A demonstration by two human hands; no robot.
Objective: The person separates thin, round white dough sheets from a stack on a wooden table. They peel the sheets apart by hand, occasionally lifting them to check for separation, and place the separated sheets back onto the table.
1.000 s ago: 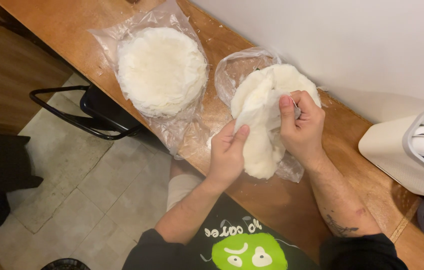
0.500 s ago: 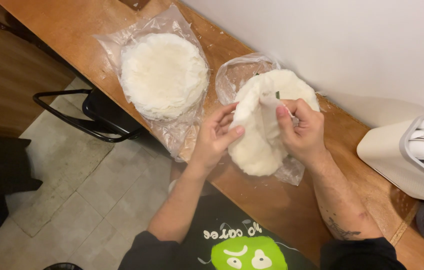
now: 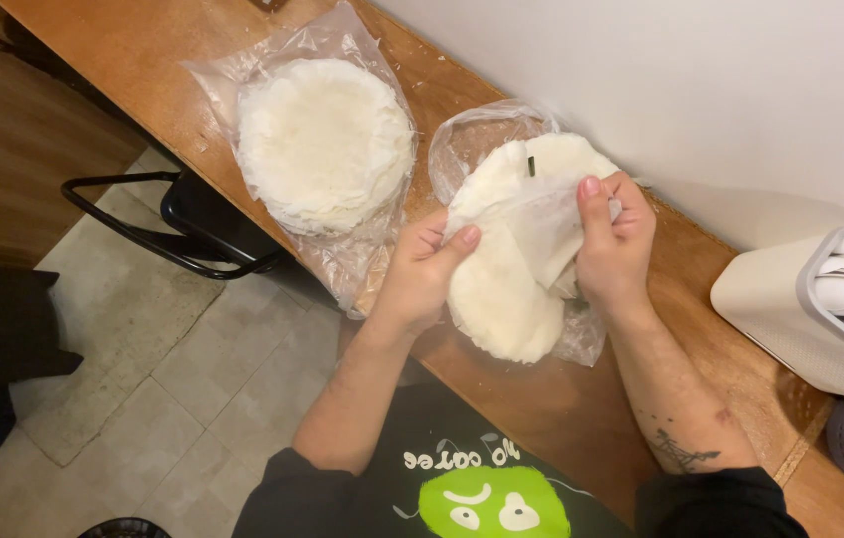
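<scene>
On a narrow wooden counter [image 3: 143,70] lies a stack of thin white round wrappers [image 3: 513,267] on a clear plastic bag [image 3: 477,139]. My left hand [image 3: 420,274] pinches the left edge of the top sheet between thumb and fingers. My right hand [image 3: 613,244] grips the same sheet's right side, and the sheet is folded and lifted off the stack between both hands. A second, fuller stack of white round wrappers [image 3: 324,141] rests on its own open plastic bag to the left.
A white wall runs along the counter's far side. A white container [image 3: 808,299] with white spoons stands at the right. Below the counter's near edge are a black metal stool [image 3: 188,224] and a tiled floor [image 3: 153,399].
My left hand has moved up from the stack's lower edge to the sheet's left edge. The top sheet is now more peeled and folded between both hands.
</scene>
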